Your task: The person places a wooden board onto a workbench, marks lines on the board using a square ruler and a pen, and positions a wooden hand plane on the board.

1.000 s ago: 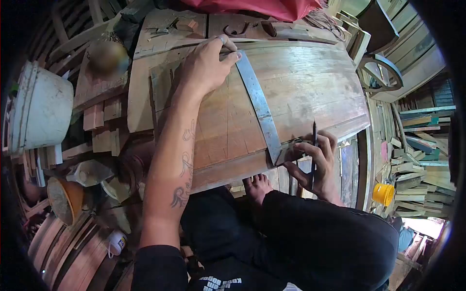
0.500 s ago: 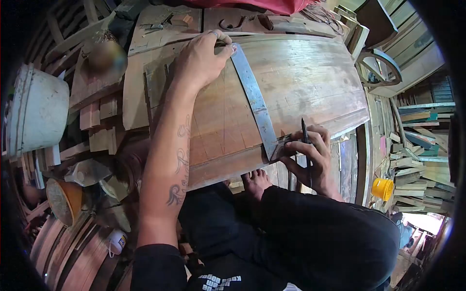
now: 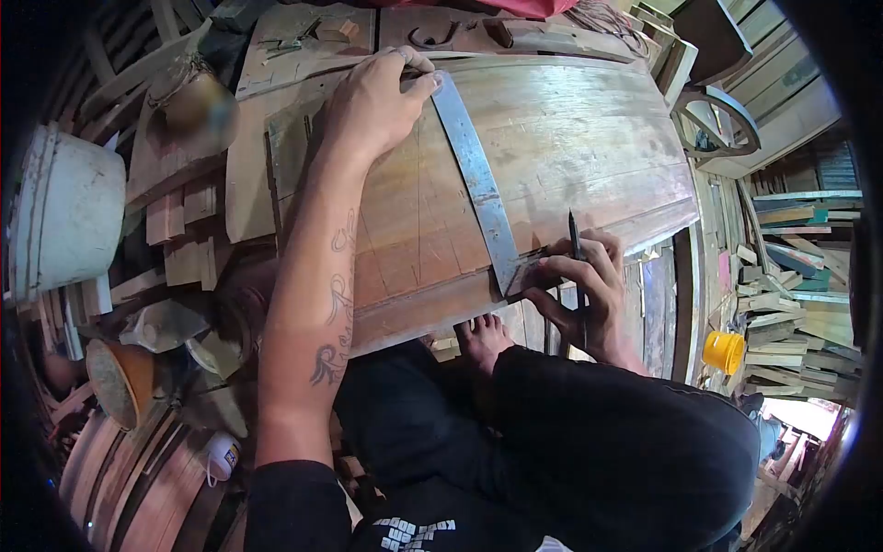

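Note:
A flat metal ruler point(image 3: 476, 177) lies across a wide wooden panel point(image 3: 589, 138) marked with thin dark lines. At the ruler's far end my left hand point(image 3: 379, 103) is closed, thumb and fingers pinching the tip. By the near edge of the panel, my right hand point(image 3: 593, 290) has a dark, slim pencil point(image 3: 575, 241) tucked between its fingers, point upward. The thumb and index finger of that hand are at the ruler's near end; whether they grip it is hard to see.
Metal hooks point(image 3: 432, 39) and a small wood block point(image 3: 337, 30) sit beyond the panel. On the left are a white bucket point(image 3: 78, 207), an orange cone-shaped container point(image 3: 120, 382) and wood offcuts. A yellow bucket point(image 3: 723, 352) and stacked wood point(image 3: 782, 322) stand right. My bare foot point(image 3: 483, 340) is below.
The view has shifted slightly, so everything sits a little higher and further left. Both hands and the ruler keep about the same place on the panel.

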A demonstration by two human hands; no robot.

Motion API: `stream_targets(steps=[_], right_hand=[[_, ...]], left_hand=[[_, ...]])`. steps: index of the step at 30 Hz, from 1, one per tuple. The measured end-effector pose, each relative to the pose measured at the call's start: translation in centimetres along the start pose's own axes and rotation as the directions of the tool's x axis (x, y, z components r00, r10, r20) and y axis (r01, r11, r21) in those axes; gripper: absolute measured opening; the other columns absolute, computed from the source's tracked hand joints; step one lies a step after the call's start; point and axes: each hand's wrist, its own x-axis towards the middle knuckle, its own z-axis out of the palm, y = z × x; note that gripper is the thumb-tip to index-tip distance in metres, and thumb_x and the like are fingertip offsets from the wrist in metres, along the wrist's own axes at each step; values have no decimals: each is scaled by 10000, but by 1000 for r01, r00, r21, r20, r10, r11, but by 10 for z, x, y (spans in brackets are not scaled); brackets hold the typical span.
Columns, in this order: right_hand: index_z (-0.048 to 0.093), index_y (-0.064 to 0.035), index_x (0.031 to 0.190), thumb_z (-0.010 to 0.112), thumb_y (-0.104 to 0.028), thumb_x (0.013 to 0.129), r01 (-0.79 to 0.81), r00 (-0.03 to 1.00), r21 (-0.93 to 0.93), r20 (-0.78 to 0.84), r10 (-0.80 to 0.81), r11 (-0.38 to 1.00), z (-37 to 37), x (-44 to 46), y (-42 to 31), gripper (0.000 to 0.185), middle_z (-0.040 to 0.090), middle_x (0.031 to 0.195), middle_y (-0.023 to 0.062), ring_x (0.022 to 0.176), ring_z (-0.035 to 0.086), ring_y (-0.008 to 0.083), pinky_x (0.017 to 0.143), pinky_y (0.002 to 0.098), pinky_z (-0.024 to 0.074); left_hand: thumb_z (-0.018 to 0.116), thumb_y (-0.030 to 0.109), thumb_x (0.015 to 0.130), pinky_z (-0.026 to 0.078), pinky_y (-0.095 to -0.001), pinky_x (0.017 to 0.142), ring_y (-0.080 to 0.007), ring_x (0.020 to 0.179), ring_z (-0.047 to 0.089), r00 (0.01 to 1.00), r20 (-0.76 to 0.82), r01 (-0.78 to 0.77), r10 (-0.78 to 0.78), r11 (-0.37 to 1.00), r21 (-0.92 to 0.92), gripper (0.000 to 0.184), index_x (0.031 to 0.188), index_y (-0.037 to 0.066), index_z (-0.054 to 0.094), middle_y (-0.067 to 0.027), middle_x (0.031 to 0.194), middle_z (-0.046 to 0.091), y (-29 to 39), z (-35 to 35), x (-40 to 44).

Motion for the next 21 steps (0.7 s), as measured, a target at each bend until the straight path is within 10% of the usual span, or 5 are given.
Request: stream_targets(steps=[21], right_hand=[[707,-110,1153,956,-137,692,62,998,-14,-26,-62,998,3,-6,7,525,689,1156,91,1116,594,330,966,478,474]], left_hand=[[765,283,991,501,-432,1077,-319,1197,697,999,28,-19,19,1000,8,265,1133,60,748,-142,1206,761,2,-4,-2]])
